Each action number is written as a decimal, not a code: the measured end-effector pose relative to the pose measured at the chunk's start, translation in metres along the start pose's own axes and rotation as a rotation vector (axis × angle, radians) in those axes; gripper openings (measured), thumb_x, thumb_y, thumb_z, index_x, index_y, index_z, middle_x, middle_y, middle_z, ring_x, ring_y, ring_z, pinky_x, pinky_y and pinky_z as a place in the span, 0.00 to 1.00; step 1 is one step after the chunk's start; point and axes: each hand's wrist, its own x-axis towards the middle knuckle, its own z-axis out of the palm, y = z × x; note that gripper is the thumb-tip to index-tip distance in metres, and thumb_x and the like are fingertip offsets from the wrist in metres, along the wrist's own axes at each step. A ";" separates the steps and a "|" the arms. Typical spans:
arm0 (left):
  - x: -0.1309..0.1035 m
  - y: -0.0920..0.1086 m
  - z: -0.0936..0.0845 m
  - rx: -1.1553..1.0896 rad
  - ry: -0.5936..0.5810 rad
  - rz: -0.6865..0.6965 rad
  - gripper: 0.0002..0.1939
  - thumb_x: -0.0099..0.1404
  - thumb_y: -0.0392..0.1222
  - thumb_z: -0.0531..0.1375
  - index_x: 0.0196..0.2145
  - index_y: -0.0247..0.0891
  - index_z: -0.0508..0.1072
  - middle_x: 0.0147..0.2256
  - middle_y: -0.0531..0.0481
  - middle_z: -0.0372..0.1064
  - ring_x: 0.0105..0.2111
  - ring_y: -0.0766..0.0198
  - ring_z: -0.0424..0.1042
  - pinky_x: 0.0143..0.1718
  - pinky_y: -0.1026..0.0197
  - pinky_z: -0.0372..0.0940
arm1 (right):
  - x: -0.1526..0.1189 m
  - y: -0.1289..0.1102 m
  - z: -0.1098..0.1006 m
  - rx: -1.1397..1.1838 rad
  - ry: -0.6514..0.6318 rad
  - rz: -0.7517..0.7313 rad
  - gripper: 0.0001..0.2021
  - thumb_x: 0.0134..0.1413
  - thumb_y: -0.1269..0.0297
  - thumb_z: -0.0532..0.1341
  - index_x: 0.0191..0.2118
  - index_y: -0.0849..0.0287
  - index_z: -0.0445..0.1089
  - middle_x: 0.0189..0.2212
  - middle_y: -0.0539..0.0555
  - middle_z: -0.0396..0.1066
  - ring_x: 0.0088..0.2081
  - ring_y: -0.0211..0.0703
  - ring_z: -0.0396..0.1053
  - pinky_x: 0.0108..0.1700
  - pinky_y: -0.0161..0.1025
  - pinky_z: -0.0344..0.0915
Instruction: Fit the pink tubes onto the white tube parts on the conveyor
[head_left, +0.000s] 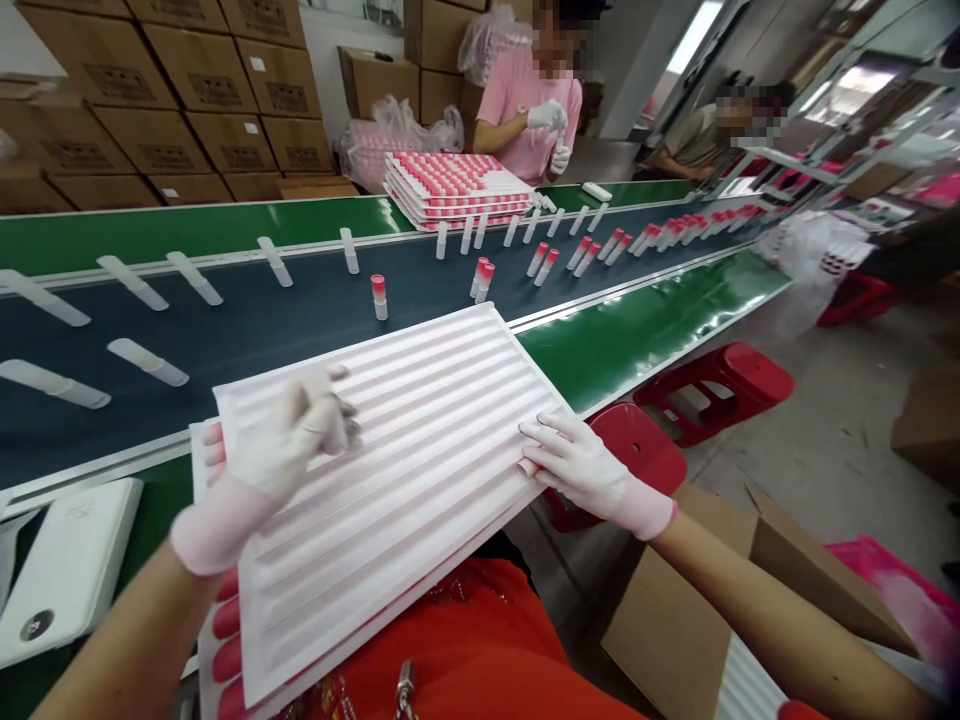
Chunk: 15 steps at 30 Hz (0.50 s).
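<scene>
A white ridged sheet lies in front of me over a layer of pink-and-white tubes, which show along its left edge. My left hand, in a white glove, is over the sheet's upper left part, blurred by motion, its fingers partly curled; whether it holds anything cannot be made out. My right hand, also gloved, rests on the sheet's right edge with its fingers stretched out, and a tube end shows beneath them. Beyond the sheet, small red-topped tubes stand on the dark conveyor belt.
White tubes line the belt. A white device lies at left. Stacked trays sit across the belt near a person in pink. Red stools and an open carton are at right; cartons stand behind.
</scene>
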 end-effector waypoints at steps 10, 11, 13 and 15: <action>-0.036 0.012 0.038 0.090 -0.370 -0.049 0.28 0.71 0.60 0.53 0.64 0.48 0.65 0.44 0.48 0.72 0.34 0.61 0.68 0.40 0.61 0.66 | 0.105 -0.058 -0.020 0.922 0.119 0.182 0.13 0.64 0.62 0.61 0.52 0.55 0.68 0.45 0.56 0.75 0.50 0.47 0.74 0.53 0.47 0.72; -0.037 0.012 0.038 0.087 -0.375 -0.044 0.29 0.71 0.61 0.53 0.65 0.50 0.64 0.49 0.47 0.72 0.39 0.59 0.70 0.43 0.60 0.66 | 0.115 -0.062 -0.021 0.911 0.101 0.124 0.12 0.64 0.64 0.61 0.52 0.55 0.69 0.47 0.56 0.74 0.51 0.47 0.73 0.54 0.47 0.72; -0.036 0.012 0.036 0.085 -0.363 -0.044 0.29 0.69 0.60 0.56 0.65 0.52 0.66 0.54 0.48 0.70 0.47 0.54 0.71 0.49 0.58 0.65 | 0.131 -0.068 -0.025 0.872 0.078 0.006 0.11 0.64 0.67 0.59 0.51 0.54 0.71 0.49 0.55 0.74 0.52 0.46 0.72 0.54 0.46 0.71; -0.035 0.013 0.033 0.128 -0.349 -0.081 0.28 0.67 0.60 0.58 0.62 0.51 0.69 0.50 0.49 0.73 0.47 0.51 0.71 0.50 0.57 0.64 | 0.139 -0.071 -0.030 0.840 0.051 -0.113 0.13 0.65 0.70 0.58 0.52 0.53 0.71 0.49 0.55 0.74 0.53 0.46 0.72 0.56 0.46 0.70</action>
